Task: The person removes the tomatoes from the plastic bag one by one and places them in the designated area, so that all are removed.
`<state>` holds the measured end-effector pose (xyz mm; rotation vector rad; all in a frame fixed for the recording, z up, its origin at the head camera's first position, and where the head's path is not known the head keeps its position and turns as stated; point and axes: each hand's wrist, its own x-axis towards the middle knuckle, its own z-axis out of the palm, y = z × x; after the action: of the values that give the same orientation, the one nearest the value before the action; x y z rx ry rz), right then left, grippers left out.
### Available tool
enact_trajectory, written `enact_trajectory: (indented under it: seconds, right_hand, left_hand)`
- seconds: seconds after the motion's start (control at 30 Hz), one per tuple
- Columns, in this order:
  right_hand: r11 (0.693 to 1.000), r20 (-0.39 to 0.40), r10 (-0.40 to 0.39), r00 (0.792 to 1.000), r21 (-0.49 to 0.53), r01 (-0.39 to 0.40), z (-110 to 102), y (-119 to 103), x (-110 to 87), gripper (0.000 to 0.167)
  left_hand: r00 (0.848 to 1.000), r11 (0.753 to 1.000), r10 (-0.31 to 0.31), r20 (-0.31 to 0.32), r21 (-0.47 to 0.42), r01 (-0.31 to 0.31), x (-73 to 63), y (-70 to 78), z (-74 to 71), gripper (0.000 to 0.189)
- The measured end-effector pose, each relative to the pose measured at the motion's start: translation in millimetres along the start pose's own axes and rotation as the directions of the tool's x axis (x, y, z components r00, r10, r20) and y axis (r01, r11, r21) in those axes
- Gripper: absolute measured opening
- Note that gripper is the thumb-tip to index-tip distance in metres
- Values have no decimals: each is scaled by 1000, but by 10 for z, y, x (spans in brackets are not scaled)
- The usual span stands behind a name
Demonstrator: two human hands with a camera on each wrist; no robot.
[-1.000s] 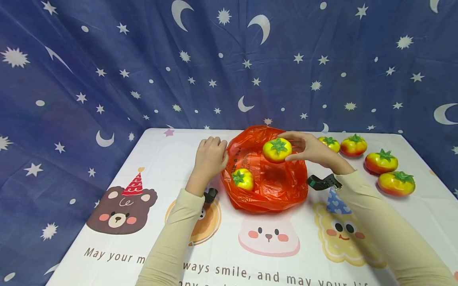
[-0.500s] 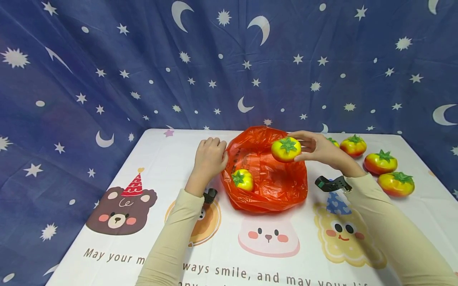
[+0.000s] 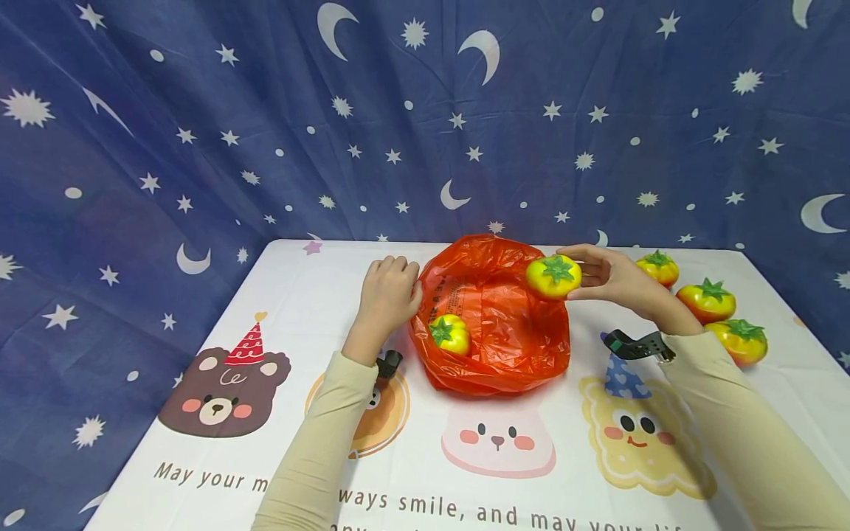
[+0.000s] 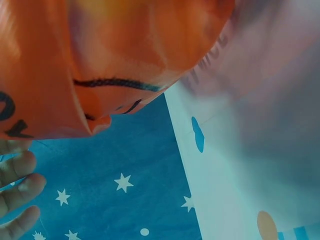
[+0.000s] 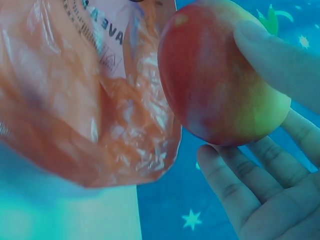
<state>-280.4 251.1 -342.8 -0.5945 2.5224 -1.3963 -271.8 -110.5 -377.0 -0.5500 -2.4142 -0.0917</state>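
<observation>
An orange-red plastic bag (image 3: 494, 376) stands with its mouth spread wide at the middle of the table. Its left rim is held by my left hand (image 3: 388, 291); in the left wrist view the fingers (image 4: 22, 187) lie beside the bag and the thumb is out of sight. One yellow-and-red toy tomato (image 3: 452, 335) with green leaves lies inside the bag, on the left. A second toy tomato (image 3: 553, 280) is gripped between the thumb and fingers of my right hand (image 3: 617, 279), overlapping the bag's right rim in the head view. The right wrist view shows its red underside.
Further right on the table lie several toy tomatoes: one at the back (image 3: 657, 267), one nearer (image 3: 705, 302) and one partly behind the right sleeve (image 3: 737, 341). A white cloth with printed cartoon figures (image 3: 498, 450) covers the table. A blue star-patterned curtain (image 3: 372, 184) hangs behind.
My right hand has moved to the right with the toy tomato, from over the bag's mouth to its right rim. The left hand and the bag stay in place.
</observation>
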Motion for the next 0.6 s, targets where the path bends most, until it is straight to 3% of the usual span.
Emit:
enact_trajectory:
  seconds: [0.37, 0.6]
  right_hand:
    - [999, -62, 27, 998, -17, -29, -101, 179, -162, 67]
    - [999, -61, -12, 998, -36, 10, -175, 325, -270, 69]
  left_hand:
    - [1000, 1000, -4, 3, -1, 4, 1, 7, -13, 11]
    - [1000, 1000, -1, 1, -8, 1, 6, 13, -31, 12]
